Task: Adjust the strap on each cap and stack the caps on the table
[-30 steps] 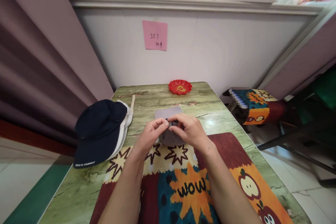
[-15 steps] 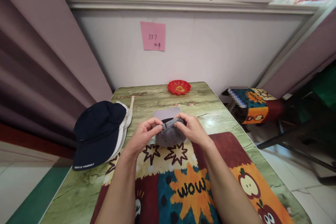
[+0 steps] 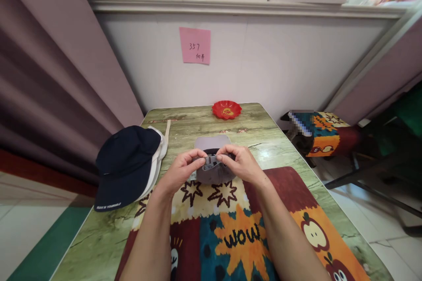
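A grey baseball cap [image 3: 216,174] lies at mid-table with its brim pointing away from me and its back towards me. My left hand [image 3: 184,167] pinches the left part of the cap's rear adjustment strap between thumb and fingers. On the other side, my right hand [image 3: 242,163] pinches the same strap, its fingertips a short way from the left ones. The strap bridges the cap's rear opening, and a small buckle seems to sit near the left fingertips. Parts of the strap are hidden behind my fingers.
A navy cap [image 3: 127,162] rests over white headwear [image 3: 160,149] at the table's left edge. A red scalloped dish [image 3: 226,109] stands at the back. Beneath my arms lies a patterned mat [image 3: 280,189]. A pink note [image 3: 195,46] hangs on the wall.
My fingertips have come closer together along the strap, and the strap now bows lower between them. The whole view has shifted slightly.
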The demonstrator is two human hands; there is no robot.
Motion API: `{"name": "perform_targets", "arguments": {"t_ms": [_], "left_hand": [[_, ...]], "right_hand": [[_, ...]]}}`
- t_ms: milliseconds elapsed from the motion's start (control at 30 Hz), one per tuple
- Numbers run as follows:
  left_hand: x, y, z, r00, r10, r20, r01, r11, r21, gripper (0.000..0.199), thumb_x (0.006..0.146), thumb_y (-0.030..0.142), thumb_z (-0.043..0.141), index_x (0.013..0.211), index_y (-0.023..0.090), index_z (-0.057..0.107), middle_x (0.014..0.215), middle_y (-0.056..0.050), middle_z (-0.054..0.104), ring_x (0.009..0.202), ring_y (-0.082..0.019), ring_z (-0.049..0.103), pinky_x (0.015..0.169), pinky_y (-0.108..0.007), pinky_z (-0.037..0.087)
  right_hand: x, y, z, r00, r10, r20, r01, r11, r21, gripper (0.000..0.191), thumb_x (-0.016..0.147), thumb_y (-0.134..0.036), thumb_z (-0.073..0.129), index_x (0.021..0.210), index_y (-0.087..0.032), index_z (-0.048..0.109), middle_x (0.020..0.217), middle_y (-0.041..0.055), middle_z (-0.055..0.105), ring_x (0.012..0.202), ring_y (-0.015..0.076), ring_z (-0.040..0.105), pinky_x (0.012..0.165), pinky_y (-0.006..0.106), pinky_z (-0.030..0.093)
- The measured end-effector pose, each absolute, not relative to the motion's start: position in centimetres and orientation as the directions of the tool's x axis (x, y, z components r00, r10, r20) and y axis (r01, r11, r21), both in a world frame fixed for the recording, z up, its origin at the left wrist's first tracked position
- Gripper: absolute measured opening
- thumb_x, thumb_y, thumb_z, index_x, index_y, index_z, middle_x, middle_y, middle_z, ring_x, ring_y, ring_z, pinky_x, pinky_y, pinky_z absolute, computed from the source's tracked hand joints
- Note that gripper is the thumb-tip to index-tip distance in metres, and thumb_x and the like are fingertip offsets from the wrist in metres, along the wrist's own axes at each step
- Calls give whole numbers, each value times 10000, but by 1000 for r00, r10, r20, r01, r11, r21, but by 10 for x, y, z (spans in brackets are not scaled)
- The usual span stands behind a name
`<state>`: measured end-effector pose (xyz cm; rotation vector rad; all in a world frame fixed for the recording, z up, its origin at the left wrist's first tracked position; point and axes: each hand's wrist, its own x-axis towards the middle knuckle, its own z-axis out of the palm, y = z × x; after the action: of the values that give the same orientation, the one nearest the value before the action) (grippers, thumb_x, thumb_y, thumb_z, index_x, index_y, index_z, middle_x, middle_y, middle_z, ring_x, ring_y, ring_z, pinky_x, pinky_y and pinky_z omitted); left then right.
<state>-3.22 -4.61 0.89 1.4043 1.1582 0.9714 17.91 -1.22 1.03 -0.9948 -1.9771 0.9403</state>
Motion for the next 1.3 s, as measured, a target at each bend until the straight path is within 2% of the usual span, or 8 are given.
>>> {"name": "perform_targets", "arguments": {"t_ms": [167,267,367,533,700,900,1100,1300], "left_hand": [[-35,-47,10,206,979,2,207,-45,977,247,851,413,659,880,168,662,751,3,578,700,-131,483,661,-246,370],[-38,-46,7,207,978,8,233,-57,971,242,857,411,655,882,170,670,778,-3,594,729,-135,499,686,-246,381],[-42,-45,5,193,981,6,214,-48,976,245,849,415,662,877,172,673,807,-7,609,750,-138,511,700,-244,389],[-46,-45,5,176,984,-16,198,-20,980,263,842,440,666,881,180,668,783,2,609,722,-130,508,679,-236,388],[-45,-45,6,163,986,-32,279,-15,960,269,805,443,702,825,176,678,738,6,591,684,-132,496,638,-238,382],[-42,-44,6,166,986,13,269,-58,961,268,804,431,698,784,164,680,716,-7,595,674,-138,507,621,-238,399],[-42,-45,7,191,981,14,305,-73,950,250,793,415,711,787,165,707,706,-10,620,636,-133,509,588,-233,398],[-44,-47,10,176,984,6,334,-66,940,249,805,420,699,770,173,695,722,-7,634,667,-144,546,641,-247,437]], "right_hand": [[178,-11,10,-407,859,310,334,456,-825,160,901,-278,600,802,-210,708,809,-6,724,787,161,640,745,269,434],[188,-9,11,-450,858,246,313,409,-857,173,892,-331,621,964,-219,731,898,16,741,835,178,657,751,278,454],[204,-4,8,-547,828,128,354,367,-861,404,786,-410,744,1149,-240,695,1032,34,730,907,205,652,746,284,466],[220,5,2,-631,775,17,461,393,-796,182,797,-377,723,857,-207,735,802,-2,703,741,165,607,672,261,423],[218,5,3,-574,812,111,372,379,-847,271,872,-436,635,810,-188,723,733,-7,663,625,122,525,557,239,349],[206,-3,12,-550,820,159,346,398,-850,265,842,-462,683,911,-219,762,826,14,727,767,172,629,655,262,423],[193,-5,12,-548,798,249,351,490,-798,283,910,-374,605,709,-198,698,733,6,700,739,162,605,694,271,415],[190,-6,13,-507,811,292,363,508,-781,287,934,-361,579,711,-201,665,752,-1,692,767,162,605,773,289,425]]}}
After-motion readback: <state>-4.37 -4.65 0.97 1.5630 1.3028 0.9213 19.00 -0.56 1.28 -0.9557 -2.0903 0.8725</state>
